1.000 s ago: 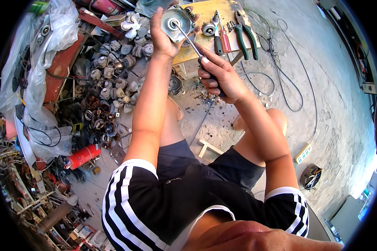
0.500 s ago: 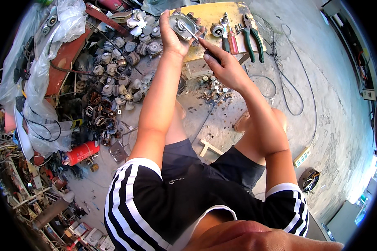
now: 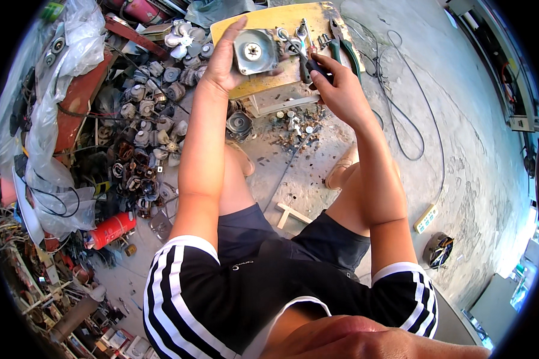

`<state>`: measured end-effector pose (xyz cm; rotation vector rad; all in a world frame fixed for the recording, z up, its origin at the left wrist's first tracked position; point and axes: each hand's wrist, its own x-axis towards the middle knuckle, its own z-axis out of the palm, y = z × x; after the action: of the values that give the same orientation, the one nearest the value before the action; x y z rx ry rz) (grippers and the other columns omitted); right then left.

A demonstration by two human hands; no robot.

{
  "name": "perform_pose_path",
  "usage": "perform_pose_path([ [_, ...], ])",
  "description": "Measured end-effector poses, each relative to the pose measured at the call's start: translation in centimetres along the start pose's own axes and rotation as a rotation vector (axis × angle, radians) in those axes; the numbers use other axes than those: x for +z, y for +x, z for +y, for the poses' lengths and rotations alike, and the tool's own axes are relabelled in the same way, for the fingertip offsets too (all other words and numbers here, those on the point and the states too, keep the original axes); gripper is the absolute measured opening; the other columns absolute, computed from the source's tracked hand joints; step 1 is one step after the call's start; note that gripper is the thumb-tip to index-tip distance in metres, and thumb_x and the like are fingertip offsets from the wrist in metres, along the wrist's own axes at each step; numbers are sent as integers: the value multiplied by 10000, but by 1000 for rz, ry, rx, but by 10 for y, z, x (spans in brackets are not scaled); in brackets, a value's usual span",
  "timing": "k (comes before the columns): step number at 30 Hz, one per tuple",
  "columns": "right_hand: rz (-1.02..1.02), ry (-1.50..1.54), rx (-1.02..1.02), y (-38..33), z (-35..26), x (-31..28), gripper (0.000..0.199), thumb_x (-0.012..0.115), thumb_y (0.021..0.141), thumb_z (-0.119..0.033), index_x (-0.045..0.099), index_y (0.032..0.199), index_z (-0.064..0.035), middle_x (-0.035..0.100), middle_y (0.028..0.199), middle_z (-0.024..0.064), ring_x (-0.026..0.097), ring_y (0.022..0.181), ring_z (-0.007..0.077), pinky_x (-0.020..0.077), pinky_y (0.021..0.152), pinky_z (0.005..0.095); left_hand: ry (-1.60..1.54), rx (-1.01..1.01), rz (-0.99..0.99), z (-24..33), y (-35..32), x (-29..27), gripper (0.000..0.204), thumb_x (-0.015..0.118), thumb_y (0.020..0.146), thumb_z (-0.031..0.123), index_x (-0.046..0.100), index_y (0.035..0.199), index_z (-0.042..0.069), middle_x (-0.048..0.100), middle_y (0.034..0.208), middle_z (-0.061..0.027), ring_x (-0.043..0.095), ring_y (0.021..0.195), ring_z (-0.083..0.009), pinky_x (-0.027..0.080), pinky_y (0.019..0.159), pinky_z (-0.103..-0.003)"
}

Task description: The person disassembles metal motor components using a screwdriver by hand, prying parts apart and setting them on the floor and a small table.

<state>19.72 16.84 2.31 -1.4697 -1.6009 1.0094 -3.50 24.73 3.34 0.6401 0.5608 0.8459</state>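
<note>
My left hand (image 3: pixel 224 60) grips a small square grey metal motor (image 3: pixel 255 51), its round face with a centre hub turned toward me. My right hand (image 3: pixel 335 84) holds a dark-handled screwdriver (image 3: pixel 306 57), whose shaft points up beside the motor's right edge. Both hands are raised over a yellow board (image 3: pixel 263 21) on the ground. Whether the tool tip touches the motor I cannot tell.
Green-handled pliers (image 3: pixel 343 45) and small metal parts lie on the yellow board. A heap of several small motors (image 3: pixel 150 125) sits at left. Loose screws (image 3: pixel 290 122) and a black cable (image 3: pixel 401 119) lie on the concrete floor. A red cylinder (image 3: pixel 111 228) lies lower left.
Both hands have shifted slightly while holding the motor and screwdriver; the screwdriver has swung from lying across the motor face to standing upright at its right edge.
</note>
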Motion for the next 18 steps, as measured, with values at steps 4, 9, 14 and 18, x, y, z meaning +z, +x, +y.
perform_pose_path([
  [4, 4, -25, -12, -5, -2, -6, 398, 587, 954, -185, 563, 1316, -22, 651, 815, 54, 540, 621, 80, 472, 555, 258, 55, -53, -1, -10, 11, 8, 709, 518, 922, 556, 488, 1324, -27, 615, 1205, -228, 642, 1039, -437, 565, 821, -564],
  [9, -36, 19, 86, -15, -10, -20, 415, 624, 891, -192, 601, 1258, -1, 701, 865, 161, 662, 744, 183, 512, 712, 323, -16, -42, 40, -12, 21, 5, 698, 530, 911, 566, 514, 1293, -19, 622, 1200, -196, 624, 1065, -448, 561, 834, -564],
  [14, -40, 89, 84, -27, -19, -45, 378, 601, 921, -152, 597, 1250, 33, 707, 923, 127, 679, 795, 145, 513, 685, 292, -97, -61, 14, -11, 23, 0, 718, 553, 894, 575, 520, 1276, -33, 594, 1217, -254, 582, 1133, -458, 531, 884, -567],
  [18, -85, 238, 91, -34, -10, -63, 378, 604, 944, -164, 585, 1287, -6, 687, 1036, 61, 679, 860, 107, 443, 564, 215, -153, -120, -74, -7, 24, -7, 733, 560, 890, 575, 504, 1294, -35, 568, 1245, -271, 556, 1168, -462, 519, 906, -567],
])
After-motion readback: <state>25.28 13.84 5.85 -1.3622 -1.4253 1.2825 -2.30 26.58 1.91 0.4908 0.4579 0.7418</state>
